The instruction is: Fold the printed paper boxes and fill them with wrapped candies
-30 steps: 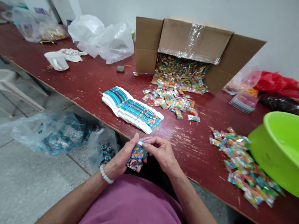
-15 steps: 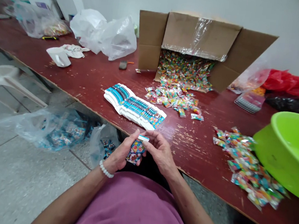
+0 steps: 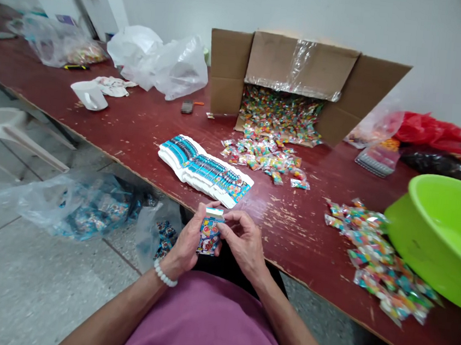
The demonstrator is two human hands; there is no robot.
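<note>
A: What writing can you read on the thing in the hands?

B: Almost nothing. The printed packet (image 3: 209,240) has bright blue, red and yellow pictures, and a white strip (image 3: 214,212) stands at its top end, but the letters are too small, so I cannot read any brand.

A: How do the fingers hold it?

B: The left hand (image 3: 185,244), with a white bead bracelet (image 3: 165,274) on the wrist, holds the packet from its left side. The right hand (image 3: 245,245) is bent over its right side, and those fingers (image 3: 228,228) stay close together, not spread, with their tips on the packet. I cannot tell what the hidden fingers do behind it.

A: What is near the fingers?

B: Just beyond the fingertips, on the dark red table (image 3: 292,212), lies a stack of blue and white printed cards (image 3: 205,171); its small print is not readable. Farther beyond are small shiny packets (image 3: 265,159), in front of an open cardboard box (image 3: 303,65). Right of the right hand are more packets (image 3: 373,259) beside a green plastic basin (image 3: 441,244). Left of the left hand, on the floor, is a clear plastic bag (image 3: 82,206) with blue packets.
</note>
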